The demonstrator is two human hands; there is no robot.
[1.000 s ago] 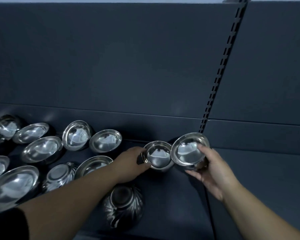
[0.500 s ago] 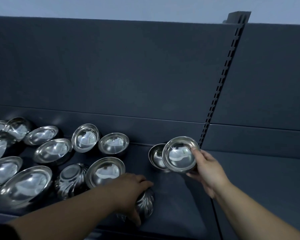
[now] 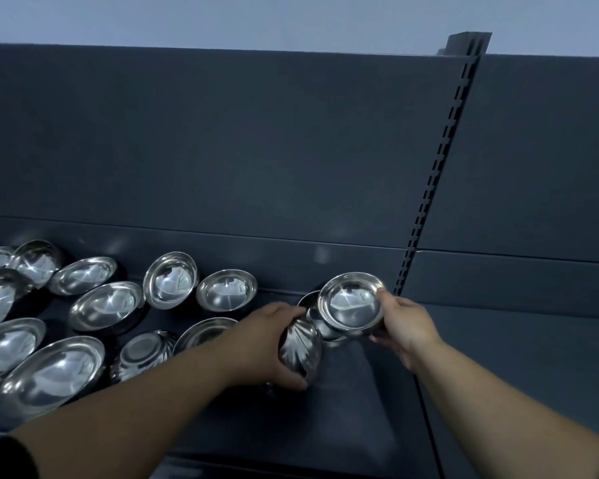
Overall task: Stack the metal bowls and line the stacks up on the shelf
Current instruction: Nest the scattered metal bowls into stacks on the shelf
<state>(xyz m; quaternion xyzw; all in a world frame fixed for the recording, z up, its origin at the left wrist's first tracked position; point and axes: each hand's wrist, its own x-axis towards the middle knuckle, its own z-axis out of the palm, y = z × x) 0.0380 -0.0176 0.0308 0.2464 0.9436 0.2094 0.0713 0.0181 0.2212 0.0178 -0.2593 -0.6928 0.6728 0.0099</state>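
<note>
Entering from the bottom edge, both forearms are cropped by the frame, and a dark sleeve (image 3: 0,459) is glimpsed only at the left corner. A ribbed bowl (image 3: 300,349) of shiny metal is gripped by the left hand (image 3: 263,344), whose fingers are curled over its fluted outside. Its inside is hidden, and whether it touches the matte dark shelf (image 3: 360,416) cannot be told. Just beside it a smooth bowl (image 3: 351,302) is held tilted by the right hand (image 3: 403,326), thumb laid on the rim and fingers tucked beneath. A third bowl (image 3: 314,314) is largely hidden behind it. To the left, loose bowls (image 3: 106,304) with mirror-like round insides are scattered on the shelf, one partly covered by the left forearm and several cut off at the edge. Behind them a flat back panel (image 3: 222,150) and a slotted upright (image 3: 436,167) are seen below a pale wall (image 3: 291,15).
</note>
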